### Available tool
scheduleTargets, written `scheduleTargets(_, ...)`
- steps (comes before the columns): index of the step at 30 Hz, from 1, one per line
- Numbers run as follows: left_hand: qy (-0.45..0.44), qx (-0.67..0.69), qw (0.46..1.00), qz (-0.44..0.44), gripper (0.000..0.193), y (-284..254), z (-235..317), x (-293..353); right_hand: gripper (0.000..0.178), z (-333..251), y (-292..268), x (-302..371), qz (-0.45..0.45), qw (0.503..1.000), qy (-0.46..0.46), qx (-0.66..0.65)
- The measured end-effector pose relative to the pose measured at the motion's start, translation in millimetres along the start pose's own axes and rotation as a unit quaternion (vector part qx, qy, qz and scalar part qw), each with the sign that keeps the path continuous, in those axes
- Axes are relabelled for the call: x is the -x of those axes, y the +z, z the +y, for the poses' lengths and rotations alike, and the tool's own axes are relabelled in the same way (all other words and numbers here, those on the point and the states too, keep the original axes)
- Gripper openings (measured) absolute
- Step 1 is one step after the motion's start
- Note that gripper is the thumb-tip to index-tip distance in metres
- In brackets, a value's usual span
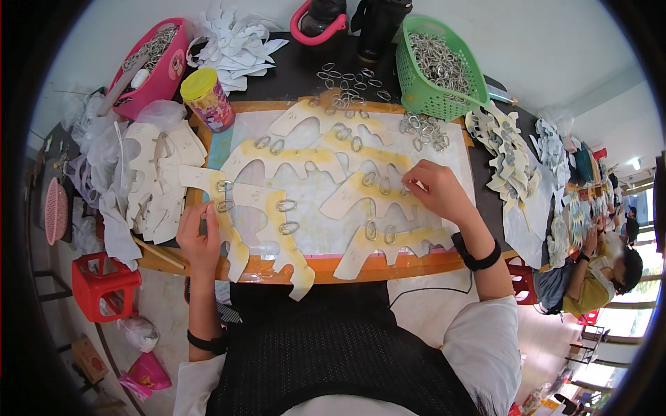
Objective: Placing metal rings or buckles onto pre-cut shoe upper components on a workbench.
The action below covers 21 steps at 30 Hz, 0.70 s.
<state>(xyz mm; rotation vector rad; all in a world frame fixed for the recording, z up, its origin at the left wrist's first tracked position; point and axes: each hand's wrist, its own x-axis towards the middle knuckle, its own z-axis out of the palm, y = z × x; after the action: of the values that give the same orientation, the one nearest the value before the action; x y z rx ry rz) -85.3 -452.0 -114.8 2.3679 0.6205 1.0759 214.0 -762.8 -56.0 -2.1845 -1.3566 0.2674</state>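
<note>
Several cream-white cut-out pieces with scalloped edges and yellowish glue-like bands lie across a pale work sheet. Oval metal rings rest on the bands, in ones and twos. My right hand is over a piece at the right, its thumb and fingertips pinched on a metal ring at the yellow band. My left hand hovers by the left edge of the sheet, beside a piece with two rings. Its fingers are curled together; what they hold, if anything, is hidden.
Loose rings lie at the back, with another pile before a green basket of rings. A pink basket, a yellow-lidded tub and stacked cut-outs stand left. Finished-looking pieces heap right; a co-worker sits beyond.
</note>
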Motion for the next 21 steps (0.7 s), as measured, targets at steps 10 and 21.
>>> scheduleTargets(10, 0.005, -0.005, 1.0, 0.0, 0.007, 0.2, 1.4, 0.5, 0.016, -8.8, 5.3, 14.1, -0.007, 0.974, -0.119, 0.193)
scheduleTargets(21, 0.097, 0.023, 0.991, -0.085, 0.024, 9.7, 65.5, 0.6, 0.017, -2.9, 9.5, 17.1, 0.018, 0.976, -0.103, 0.191)
